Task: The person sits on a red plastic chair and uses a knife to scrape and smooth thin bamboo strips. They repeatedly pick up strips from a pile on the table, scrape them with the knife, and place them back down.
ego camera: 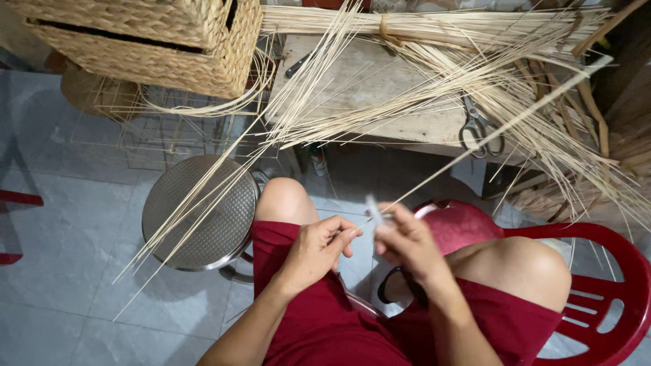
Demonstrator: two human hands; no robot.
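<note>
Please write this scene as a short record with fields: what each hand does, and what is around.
left hand: pinches the near end of a thin reed strip
right hand: grips a small blade-like tool, blurred, against the strip
stool: round, metal, left of the knees
scissors: on the wooden bench
basket: woven, upper left
chair: red plastic, on the right

Low bench (380,102) ahead of the knees. Tied bundle of reed strips (434,30) along its far edge; loose strips (325,115) fan off its near-left corner, over the round stool (200,213) on the floor. Scissors (480,129) at near-right edge. Woven basket (156,41) left of bench. Plastic chair (603,271) to the right.
</note>
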